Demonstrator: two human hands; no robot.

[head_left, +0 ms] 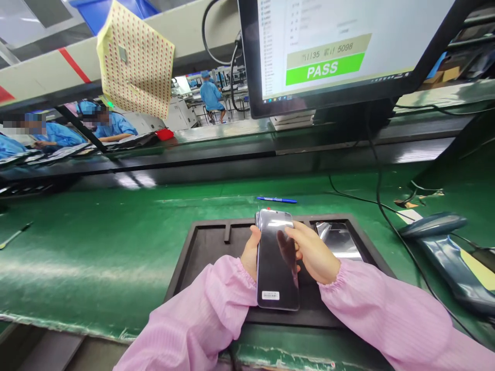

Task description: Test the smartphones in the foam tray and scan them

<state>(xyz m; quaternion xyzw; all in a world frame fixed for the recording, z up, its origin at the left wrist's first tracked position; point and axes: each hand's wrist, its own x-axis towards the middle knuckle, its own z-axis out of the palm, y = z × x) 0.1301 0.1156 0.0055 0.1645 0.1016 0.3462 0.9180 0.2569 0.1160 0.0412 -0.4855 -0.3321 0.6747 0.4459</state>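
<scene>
A dark smartphone (275,257) with a small white label near its lower edge is held upright over a black tray (228,319). My left hand (250,253) grips its left side, thumb along the edge; what looks like another thin layer shows behind the phone there. My right hand (314,252) is closed on the upper right edge, fingertips at the screen and behind it. Another dark, glossy phone (338,241) lies in the tray's right part, partly behind my right wrist.
Behind the tray lies a blue pen (277,200). A barcode scanner (444,257) and cables are at the right. A monitor (332,56) showing PASS stands above, beside a hanging sticker sheet (135,67). Another pen (15,236) is far left. People in blue sit beyond.
</scene>
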